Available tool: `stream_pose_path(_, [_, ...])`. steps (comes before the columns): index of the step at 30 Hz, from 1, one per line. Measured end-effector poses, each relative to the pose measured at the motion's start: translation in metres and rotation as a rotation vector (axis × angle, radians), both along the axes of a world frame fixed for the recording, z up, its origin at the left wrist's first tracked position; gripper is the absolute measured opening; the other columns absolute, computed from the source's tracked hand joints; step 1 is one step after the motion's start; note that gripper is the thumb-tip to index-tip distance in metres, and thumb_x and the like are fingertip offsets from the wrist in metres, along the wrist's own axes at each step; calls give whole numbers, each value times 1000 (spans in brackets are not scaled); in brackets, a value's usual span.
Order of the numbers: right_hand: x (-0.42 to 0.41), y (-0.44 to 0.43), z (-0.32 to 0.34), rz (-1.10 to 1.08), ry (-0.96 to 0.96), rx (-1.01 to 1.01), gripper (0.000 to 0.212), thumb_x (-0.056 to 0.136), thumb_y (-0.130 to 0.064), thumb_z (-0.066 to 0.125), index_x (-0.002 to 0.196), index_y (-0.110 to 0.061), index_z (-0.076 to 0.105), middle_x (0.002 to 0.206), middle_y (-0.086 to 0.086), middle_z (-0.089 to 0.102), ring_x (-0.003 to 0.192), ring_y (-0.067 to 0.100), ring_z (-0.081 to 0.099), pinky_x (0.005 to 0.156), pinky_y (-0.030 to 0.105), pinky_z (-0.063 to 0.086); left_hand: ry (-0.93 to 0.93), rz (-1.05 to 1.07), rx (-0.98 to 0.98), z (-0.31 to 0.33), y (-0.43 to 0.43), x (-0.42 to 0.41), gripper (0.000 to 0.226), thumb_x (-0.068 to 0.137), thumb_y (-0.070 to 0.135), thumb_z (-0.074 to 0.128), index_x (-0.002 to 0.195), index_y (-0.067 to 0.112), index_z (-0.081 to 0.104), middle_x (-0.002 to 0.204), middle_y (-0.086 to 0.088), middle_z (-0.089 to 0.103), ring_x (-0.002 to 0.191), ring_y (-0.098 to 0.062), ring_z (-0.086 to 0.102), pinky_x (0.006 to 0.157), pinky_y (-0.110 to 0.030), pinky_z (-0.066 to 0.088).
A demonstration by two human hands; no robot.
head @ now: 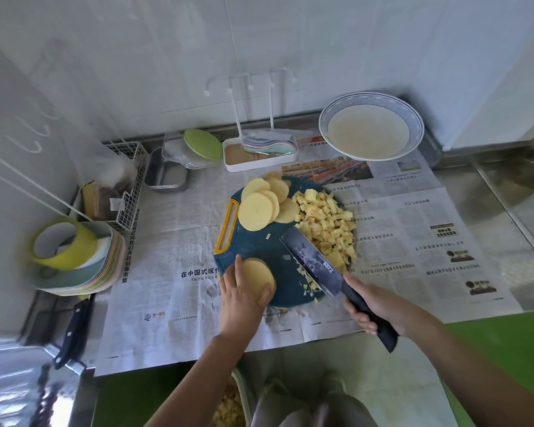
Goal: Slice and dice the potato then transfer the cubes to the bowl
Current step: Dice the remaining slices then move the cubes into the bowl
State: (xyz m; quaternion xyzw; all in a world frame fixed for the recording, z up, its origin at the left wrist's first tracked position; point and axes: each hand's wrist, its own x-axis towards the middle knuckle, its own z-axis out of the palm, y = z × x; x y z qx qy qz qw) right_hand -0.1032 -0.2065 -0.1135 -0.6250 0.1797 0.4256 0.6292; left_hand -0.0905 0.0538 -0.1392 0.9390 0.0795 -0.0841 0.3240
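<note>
inspector: steel worktop [487, 211], white-tiled walls behind, newspaper [383, 217] spread over most of it. state the work area.

assistant: round blue cutting board [259, 245] with a yellow handle. it lies on the newspaper mid-worktop, nearer the front edge.

inspector: potato?

assistant: three lots, all on the board. fanned potato slices [256, 211] sit at its far left edge. a heap of potato cubes [327, 224] runs along its right edge. a small stack of slices [258, 274] sits at its near left edge.

inspector: hands.

assistant: left hand [239, 298] holds the small stack, thumb against the near side and fingers laid up along the left side. right hand [378, 309] is wrapped round the dark handle of the knife [313, 263]. the blade is tilted, its edge on the board against the near end of the heap, with loose cubes just beside it.

inspector: bowl?

assistant: bowl [370, 98], white with a blue-patterned rim, at the far right corner of the worktop, well apart from the board.

inspector: other items.

assistant: stack of plates [99, 272] at the left edge, with a roll of yellow tape [62, 245] on top. second knife [74, 328] at the near left corner. wire basket [130, 192], metal tray [164, 177] and white rack [259, 155] stand along the far edge.
</note>
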Motion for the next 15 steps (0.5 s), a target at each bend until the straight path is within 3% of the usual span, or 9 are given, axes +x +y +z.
stream_pose_path(11, [11, -28, 14, -29, -82, -29, 64, 83, -70, 38, 59, -12, 50, 48, 4, 35, 37, 16, 31, 43, 26, 33, -21, 25, -40, 0, -2, 0, 79, 95, 40, 51, 153, 19, 3, 149, -10, 21, 140, -28, 14, 114, -45, 21])
stream_pose_path(15, [-7, 20, 30, 238, -517, -392, 67, 85, -69, 20, 63, -12, 49, 47, -4, 43, 38, 9, 39, 46, 20, 42, -56, 78, -135, -2, -3, 1, 72, 88, 54, 42, 149, 21, 23, 144, -7, 28, 133, -22, 21, 108, -46, 29])
